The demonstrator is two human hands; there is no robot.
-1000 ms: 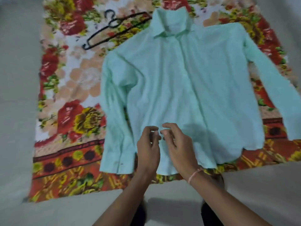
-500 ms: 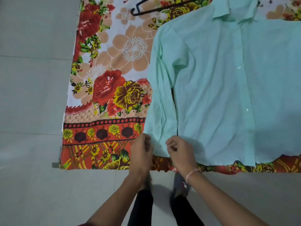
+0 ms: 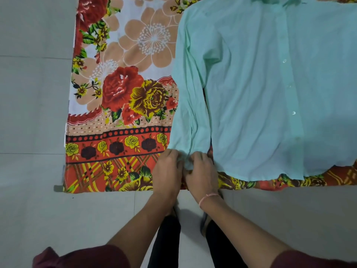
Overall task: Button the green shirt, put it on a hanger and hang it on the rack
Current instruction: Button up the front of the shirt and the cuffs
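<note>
Close together, left hand (image 3: 167,171) and right hand (image 3: 201,172), fingers (image 3: 173,154) curled pinching cuff (image 3: 186,161) of green shirt (image 3: 251,93), flat on floral cloth (image 3: 119,113)

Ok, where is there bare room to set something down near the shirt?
Free: the flowered cloth between its left edge and the shirt sleeve; the floor left of the cloth. Crowded: the cuff, gripped by left hand and right hand.

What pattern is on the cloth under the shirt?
Cloth: red, yellow and peach flowers, orange border; head view.
</note>
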